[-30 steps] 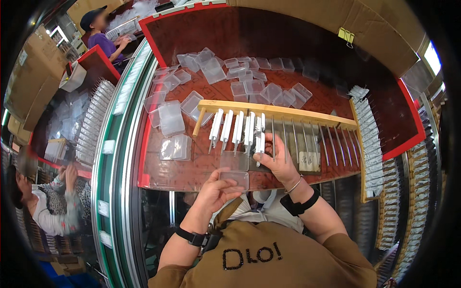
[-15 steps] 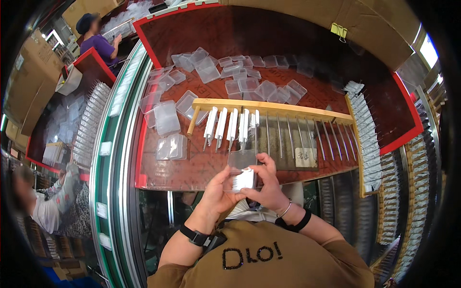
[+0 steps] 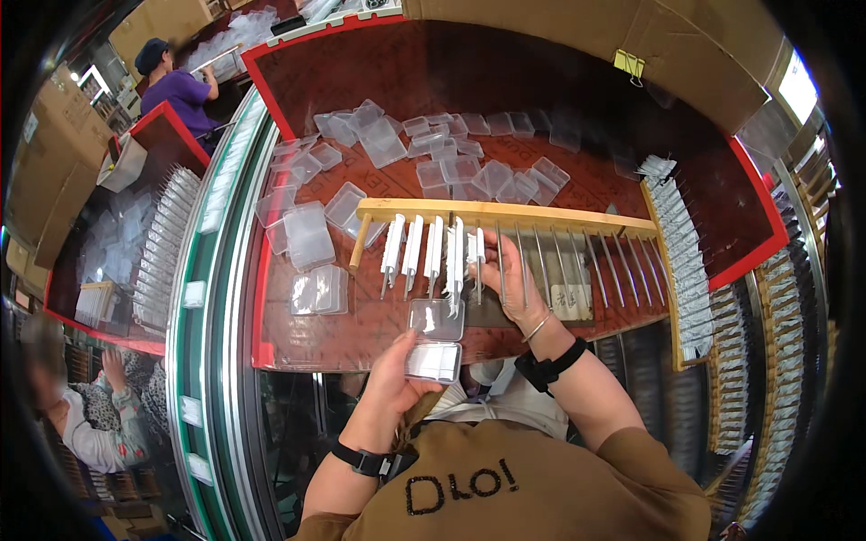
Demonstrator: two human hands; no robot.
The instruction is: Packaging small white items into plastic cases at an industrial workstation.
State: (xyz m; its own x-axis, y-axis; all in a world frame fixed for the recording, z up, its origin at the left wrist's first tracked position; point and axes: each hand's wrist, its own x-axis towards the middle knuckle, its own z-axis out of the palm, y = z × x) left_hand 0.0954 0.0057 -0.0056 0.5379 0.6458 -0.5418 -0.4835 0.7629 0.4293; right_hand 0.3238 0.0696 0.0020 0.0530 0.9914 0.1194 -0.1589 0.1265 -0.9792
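While the open clear case [image 3: 435, 341] sits hinged in the left hand [image 3: 390, 383], clamped at its lower half, just below the wooden rack [image 3: 505, 215], the right hand [image 3: 505, 279] pinches a white piece [image 3: 475, 257] hanging there. Risk: neighbouring white pieces [image 3: 424, 252] hang close; a sideways pull could knock them off.

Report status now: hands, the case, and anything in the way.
Left hand holds open clear case. Right hand at white pieces on wooden rack. Nothing between them.
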